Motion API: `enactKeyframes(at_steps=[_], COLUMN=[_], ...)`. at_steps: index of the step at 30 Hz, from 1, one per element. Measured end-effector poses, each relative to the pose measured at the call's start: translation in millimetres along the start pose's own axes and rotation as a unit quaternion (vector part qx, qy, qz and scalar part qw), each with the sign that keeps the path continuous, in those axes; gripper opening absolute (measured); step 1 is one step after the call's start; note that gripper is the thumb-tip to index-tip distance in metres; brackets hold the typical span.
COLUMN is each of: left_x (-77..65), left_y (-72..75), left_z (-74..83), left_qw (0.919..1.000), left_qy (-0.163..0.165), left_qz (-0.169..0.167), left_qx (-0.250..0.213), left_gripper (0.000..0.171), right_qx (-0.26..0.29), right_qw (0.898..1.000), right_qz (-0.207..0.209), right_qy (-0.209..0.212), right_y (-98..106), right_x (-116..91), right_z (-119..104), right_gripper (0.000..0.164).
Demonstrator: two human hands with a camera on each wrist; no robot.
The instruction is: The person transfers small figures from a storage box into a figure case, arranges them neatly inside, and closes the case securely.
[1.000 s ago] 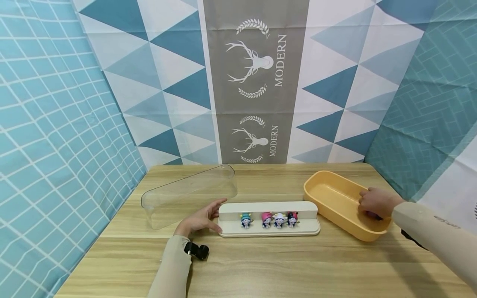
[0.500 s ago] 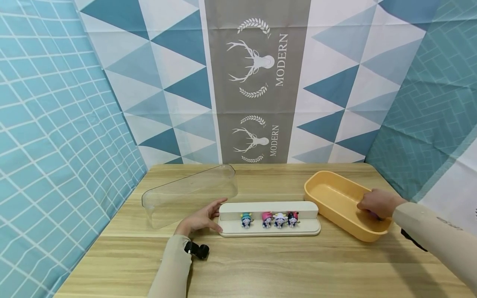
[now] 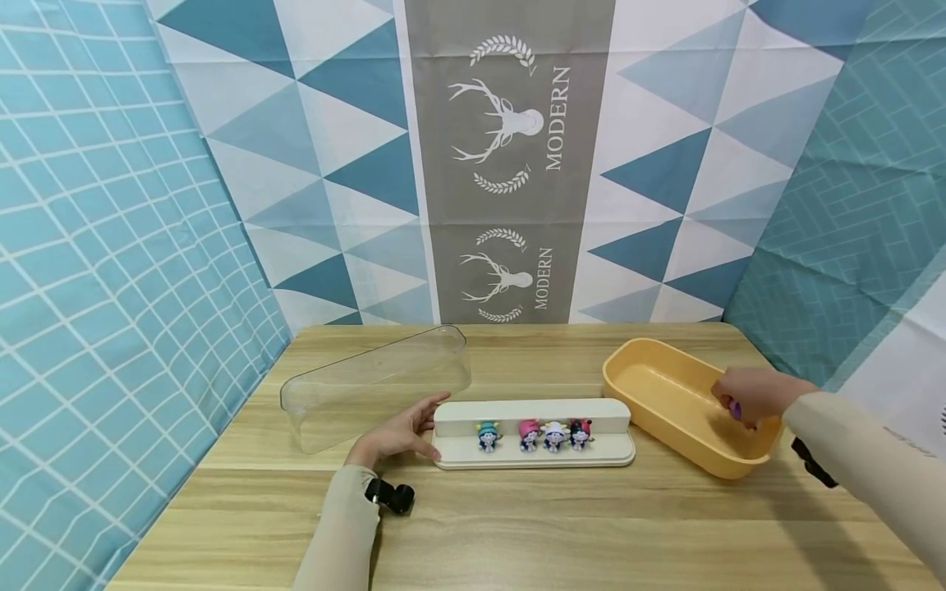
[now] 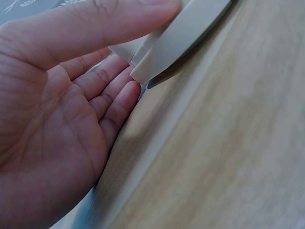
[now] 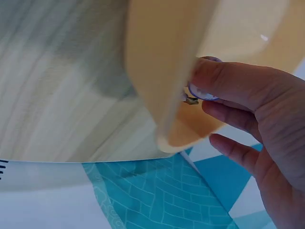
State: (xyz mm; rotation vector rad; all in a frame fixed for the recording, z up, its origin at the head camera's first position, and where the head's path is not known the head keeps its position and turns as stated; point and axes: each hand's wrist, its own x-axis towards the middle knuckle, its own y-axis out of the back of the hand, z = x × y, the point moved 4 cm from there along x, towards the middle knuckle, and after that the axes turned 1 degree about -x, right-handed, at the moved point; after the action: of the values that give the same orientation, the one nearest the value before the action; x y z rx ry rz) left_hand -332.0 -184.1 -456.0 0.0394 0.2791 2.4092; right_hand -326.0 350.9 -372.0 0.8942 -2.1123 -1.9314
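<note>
1. The left hand (image 3: pixel 399 431) is gripping the white stand (image 3: pixel 461 456) at its nine-o'clock end, probably to steady it.
2. Four figurines (image 3: pixel 530 435) are standing on it, facing six o'clock, seemingly for display.
3. The right hand (image 3: pixel 757 394) is pinching a purple piece (image 3: pixel 734 409) at the four-o'clock end of the yellow tray (image 3: pixel 665 390).
4. The clear cover (image 3: pixel 380 382) is lying toward ten o'clock, perhaps leaving the white stand reachable.
5. Fingers are hiding most of the purple piece; its shape is staying unclear.
</note>
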Motion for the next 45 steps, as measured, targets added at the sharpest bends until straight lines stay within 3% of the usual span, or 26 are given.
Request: enactKeyframes(at_steps=[6,12,28,38,45], left_x=[0.0,-0.2,0.4,0.6,1.0], left_y=[0.6,0.5,1.1,0.3,1.1], left_z=[-0.5,-0.5,-1.2,-2.1,-1.3], left_qw=[1.0,1.0,1.0,1.0,1.0], left_qy=[0.004,0.006,-0.001,0.001,-0.002], left_qz=[0.004,0.005,-0.005,-0.004,-0.002], left_qx=[0.002,0.004,0.001,0.005,0.007], left_gripper=[0.108,0.108,0.108,0.108,0.108], right_qx=[0.02,0.009,0.096,0.174,0.257], right_qw=[1.0,0.999,0.991,0.975,0.949], right_qz=[0.007,0.03,0.09,0.136,0.178], right_qy=[-0.023,-0.011,-0.019,-0.019,-0.028], right_y=[15.8,34.1,64.6,64.9,64.1], right_x=[3.0,7.5,13.3,14.6,13.4], right_z=[-0.3,-0.2,-8.4,-12.0,-12.6], right_gripper=[0.033,0.029,0.022,0.019,0.021])
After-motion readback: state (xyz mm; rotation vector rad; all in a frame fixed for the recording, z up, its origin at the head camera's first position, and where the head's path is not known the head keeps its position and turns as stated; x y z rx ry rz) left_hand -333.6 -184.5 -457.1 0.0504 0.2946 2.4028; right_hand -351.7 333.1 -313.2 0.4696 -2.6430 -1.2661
